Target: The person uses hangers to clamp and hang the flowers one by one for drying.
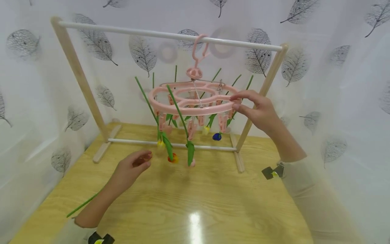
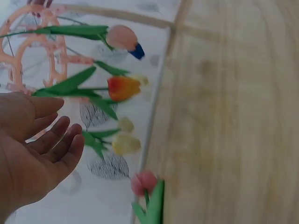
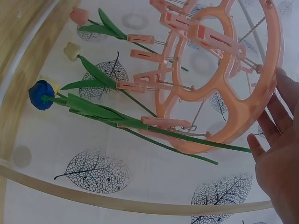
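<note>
A round pink clip hanger (image 1: 195, 110) hangs by its hook from a white rod. My right hand (image 1: 259, 110) pinches its rim at the right side, thumb and fingers against the plastic. Artificial tulips hang heads down from its clips, among them a blue one (image 1: 217, 136), an orange-red one (image 2: 124, 88) and a yellow one (image 2: 126, 144). My left hand (image 1: 131, 169), fingers loosely bent and holding nothing, is over the table, left of the orange-red tulip. Below my left forearm lies a green stem (image 1: 82, 205), partly hidden by the arm.
The rod (image 1: 146, 33) rests on a wooden frame (image 1: 82, 78) with a lower white bar (image 1: 146, 143) close to the table (image 1: 182, 193). Leaf-printed curtains (image 1: 335, 101) surround the back and sides. A pink tulip (image 2: 144, 182) appears low in the left wrist view.
</note>
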A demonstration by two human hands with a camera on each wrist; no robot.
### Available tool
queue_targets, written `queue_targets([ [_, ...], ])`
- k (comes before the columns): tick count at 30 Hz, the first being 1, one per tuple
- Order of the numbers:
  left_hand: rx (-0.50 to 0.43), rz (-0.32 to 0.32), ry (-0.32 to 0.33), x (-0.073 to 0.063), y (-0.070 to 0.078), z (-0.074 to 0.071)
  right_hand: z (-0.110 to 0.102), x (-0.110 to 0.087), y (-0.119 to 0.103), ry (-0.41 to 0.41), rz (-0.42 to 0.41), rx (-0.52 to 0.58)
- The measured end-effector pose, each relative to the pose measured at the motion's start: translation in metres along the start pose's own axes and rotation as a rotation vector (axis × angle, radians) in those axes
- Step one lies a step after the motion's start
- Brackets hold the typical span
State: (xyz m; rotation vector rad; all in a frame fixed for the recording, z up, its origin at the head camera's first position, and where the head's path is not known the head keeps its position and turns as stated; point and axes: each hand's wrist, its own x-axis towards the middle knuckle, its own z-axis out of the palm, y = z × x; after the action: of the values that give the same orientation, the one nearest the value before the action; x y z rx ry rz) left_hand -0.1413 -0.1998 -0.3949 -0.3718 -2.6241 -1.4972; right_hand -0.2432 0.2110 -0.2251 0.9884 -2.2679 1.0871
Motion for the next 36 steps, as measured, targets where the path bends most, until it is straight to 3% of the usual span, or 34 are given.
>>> queue_targets([
  [8,0.155,-0.054,-0.009,-0.024,-0.036,-0.033,0.004,0.001,-0.002,-0.02,-0.069,0.021],
  [14,0.276,-0.068,-0.035,-0.033,-0.063,-0.052,0.002,0.001,-0.004,-0.022,-0.071,0.009],
  [17,0.291,-0.095,-0.069,-0.037,-0.073,-0.06,0.002,0.0,-0.004,-0.022,-0.071,0.008],
  [24,0.29,-0.177,-0.198,-0.043,-0.087,-0.074,0.002,0.0,-0.003,-0.03,-0.08,0.006],
  [36,0.415,-0.202,-0.194,-0.052,-0.096,-0.078,0.004,-0.002,-0.003,-0.038,-0.067,0.013],
])
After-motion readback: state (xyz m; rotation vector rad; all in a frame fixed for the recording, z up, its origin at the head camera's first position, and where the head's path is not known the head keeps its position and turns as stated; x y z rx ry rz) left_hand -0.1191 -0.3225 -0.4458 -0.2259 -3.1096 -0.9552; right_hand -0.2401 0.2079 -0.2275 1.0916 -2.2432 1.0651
